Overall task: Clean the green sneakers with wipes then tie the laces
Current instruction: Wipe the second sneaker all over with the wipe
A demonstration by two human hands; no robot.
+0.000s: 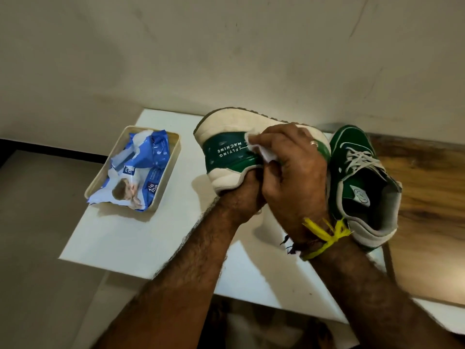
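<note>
A green sneaker with a thick white sole (226, 149) is held on its side above the white table, its heel pointing left. My left hand (242, 197) grips it from below, at the collar. My right hand (289, 172) presses a white wipe (261, 148) against the green side panel beside the white lettering. The second green sneaker (362, 187) stands on the table just to the right, its white laces (358, 157) crossed over the tongue; no bow shows.
A cream tray (173, 157) at the table's left holds a blue and white wipes packet (141, 170). The white table (151, 238) ends near me and at the left; a wood-grain surface (427, 197) lies to the right, a plain wall behind.
</note>
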